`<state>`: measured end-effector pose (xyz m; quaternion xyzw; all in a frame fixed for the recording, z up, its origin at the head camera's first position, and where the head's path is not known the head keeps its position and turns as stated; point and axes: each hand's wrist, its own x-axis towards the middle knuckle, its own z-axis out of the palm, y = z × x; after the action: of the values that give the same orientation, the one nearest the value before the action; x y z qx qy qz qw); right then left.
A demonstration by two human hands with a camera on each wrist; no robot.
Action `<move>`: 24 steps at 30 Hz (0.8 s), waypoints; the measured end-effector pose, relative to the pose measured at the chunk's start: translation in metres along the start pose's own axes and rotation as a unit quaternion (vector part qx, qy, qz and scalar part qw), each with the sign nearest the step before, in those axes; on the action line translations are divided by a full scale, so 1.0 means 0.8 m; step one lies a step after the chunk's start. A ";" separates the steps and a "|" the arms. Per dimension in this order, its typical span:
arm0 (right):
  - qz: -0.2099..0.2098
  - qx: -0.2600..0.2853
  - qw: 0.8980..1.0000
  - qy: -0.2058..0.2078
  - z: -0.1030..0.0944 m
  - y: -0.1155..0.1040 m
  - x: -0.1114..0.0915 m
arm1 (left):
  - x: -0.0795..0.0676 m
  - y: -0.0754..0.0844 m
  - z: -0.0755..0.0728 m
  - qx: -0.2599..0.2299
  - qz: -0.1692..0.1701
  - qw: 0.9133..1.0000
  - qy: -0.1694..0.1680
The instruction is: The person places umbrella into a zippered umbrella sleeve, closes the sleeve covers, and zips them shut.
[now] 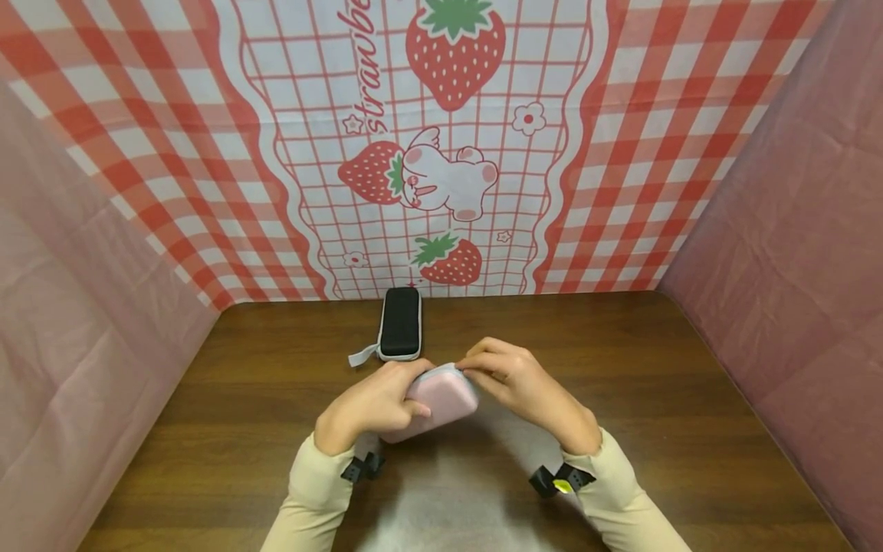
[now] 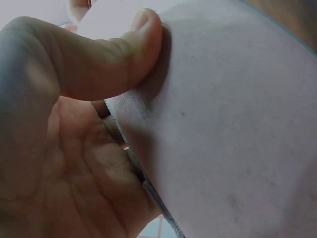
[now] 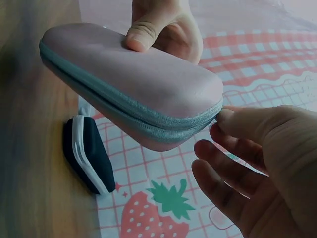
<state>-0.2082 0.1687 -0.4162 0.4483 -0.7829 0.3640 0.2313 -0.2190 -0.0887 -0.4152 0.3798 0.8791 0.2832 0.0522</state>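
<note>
A pink hard-shell zipper case is held tilted above the table. My left hand grips it from the left, thumb pressed on the pink face and fingers on the far side. At the case's right end, my right hand pinches the zipper edge between thumb and index finger; the pull itself is hidden by the fingertips. Seen from the right wrist, the grey zipper runs round the rim with a dark gap between its two bands along the long side. The right hand's other fingers are loosely bent.
A smaller black zipper case with light grey trim and a strap lies behind the left hand, near the back edge of the brown wooden table. Behind rises a strawberry-print cloth; pink cloths hang at both sides.
</note>
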 end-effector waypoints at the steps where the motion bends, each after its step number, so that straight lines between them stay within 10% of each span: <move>1: -0.003 -0.007 1.000 0.000 0.000 -0.001 0.000 | 0.000 0.000 0.000 0.000 0.001 1.000 0.000; 24: -0.008 -0.079 0.997 -0.012 -0.001 -0.007 -0.001 | -0.004 -0.001 -0.001 0.006 0.002 1.000 -0.010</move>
<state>-0.2026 0.1681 -0.4141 0.4391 -0.8083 0.2940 0.2596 -0.2176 -0.0913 -0.4150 0.3845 0.8794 0.2746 0.0579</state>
